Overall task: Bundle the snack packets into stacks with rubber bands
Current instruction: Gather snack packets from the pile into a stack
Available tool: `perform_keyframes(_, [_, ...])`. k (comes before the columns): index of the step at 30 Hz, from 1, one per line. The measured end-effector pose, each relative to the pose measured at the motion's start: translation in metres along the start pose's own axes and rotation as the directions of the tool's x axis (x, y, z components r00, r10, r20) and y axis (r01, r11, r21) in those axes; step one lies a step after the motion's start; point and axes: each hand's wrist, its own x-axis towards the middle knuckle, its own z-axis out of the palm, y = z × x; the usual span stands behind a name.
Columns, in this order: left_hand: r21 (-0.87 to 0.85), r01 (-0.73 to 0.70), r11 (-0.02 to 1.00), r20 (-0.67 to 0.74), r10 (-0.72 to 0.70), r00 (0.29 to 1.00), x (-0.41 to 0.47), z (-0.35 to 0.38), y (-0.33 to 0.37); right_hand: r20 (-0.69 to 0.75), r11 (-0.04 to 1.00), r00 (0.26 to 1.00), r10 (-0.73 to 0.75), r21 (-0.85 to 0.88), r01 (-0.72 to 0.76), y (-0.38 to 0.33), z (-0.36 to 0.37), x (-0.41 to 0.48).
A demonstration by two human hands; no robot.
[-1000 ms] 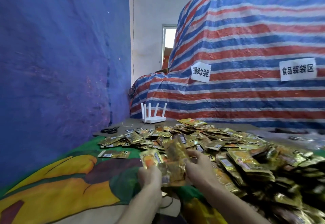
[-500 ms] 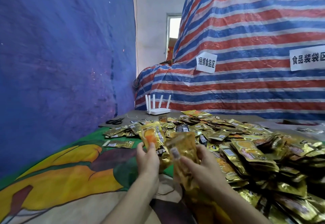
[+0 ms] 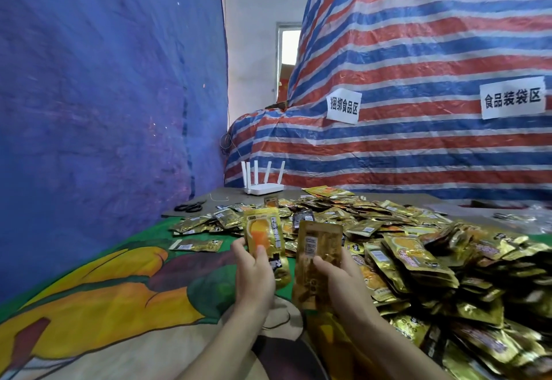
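Left grip [image 3: 254,275] and right grip [image 3: 343,278] each hold a packet above the desk [image 3: 104,290].
A striped tarpaulin [image 3: 418,81] hangs behind; a heap of gold snack packets [image 3: 418,245] covers the desk's right side. The left grip pinches an orange-fronted packet [image 3: 263,234] upright, thumb on its face; the right grip pinches a gold packet [image 3: 316,248] (barcode side showing) just beside it. A white router [image 3: 263,188] and scissors [image 3: 189,207] sit at the far edge.

A gold packet [image 3: 263,236] with an orange picture is held upright, left of the pile [image 3: 418,248] of loose gold packets. A second packet [image 3: 318,260], barcode side showing, stands nearly upright between them.
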Motion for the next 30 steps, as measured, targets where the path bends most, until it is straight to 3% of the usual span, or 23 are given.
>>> perform_keyframes(3, [-0.152,-0.007,0.988,0.196,0.037,0.980,-0.015,0.009,0.004,0.006,0.994,0.999,0.041,0.104,-0.042,0.002,0.002,0.003])
perform_keyframes(7, [-0.430,0.196,0.882,0.458,0.025,0.889,-0.025,0.014,0.002,-0.019,0.987,0.999,0.026,0.162,-0.023,0.009,0.001,0.008])
perform_keyframes(9, [-0.435,0.202,0.878,0.537,0.073,0.840,-0.024,0.013,-0.001,-0.012,0.982,1.000,-0.013,0.187,0.015,0.009,-0.001,0.010])
perform_keyframes(12, [-0.397,0.088,0.913,0.556,0.163,0.815,-0.021,0.011,-0.003,0.007,0.964,0.998,-0.060,0.259,0.056,0.007,-0.002,0.010])
perform_keyframes(15, [-0.376,-0.031,0.926,0.550,0.250,0.797,-0.018,0.009,-0.001,0.079,0.909,0.997,-0.019,0.417,-0.016,0.001,-0.004,0.011])
perform_keyframes(18, [-0.332,-0.052,0.942,0.649,0.268,0.712,-0.023,0.010,-0.001,0.137,0.850,0.990,0.021,0.520,-0.090,-0.002,-0.004,0.011])
perform_keyframes(22, [-0.266,-0.063,0.962,0.688,0.235,0.687,-0.027,0.017,-0.005,0.058,0.922,0.998,0.012,0.385,-0.034,-0.001,-0.002,0.008])
perform_keyframes(27, [-0.398,-0.077,0.914,0.513,0.291,0.808,-0.026,0.019,-0.008,-0.035,0.971,0.974,-0.223,0.080,0.226,-0.004,-0.005,0.005])
perform_keyframes(30, [-0.420,-0.091,0.903,0.522,0.323,0.790,-0.025,0.021,-0.011,-0.054,0.940,0.939,-0.339,-0.065,0.335,-0.005,-0.004,0.002])
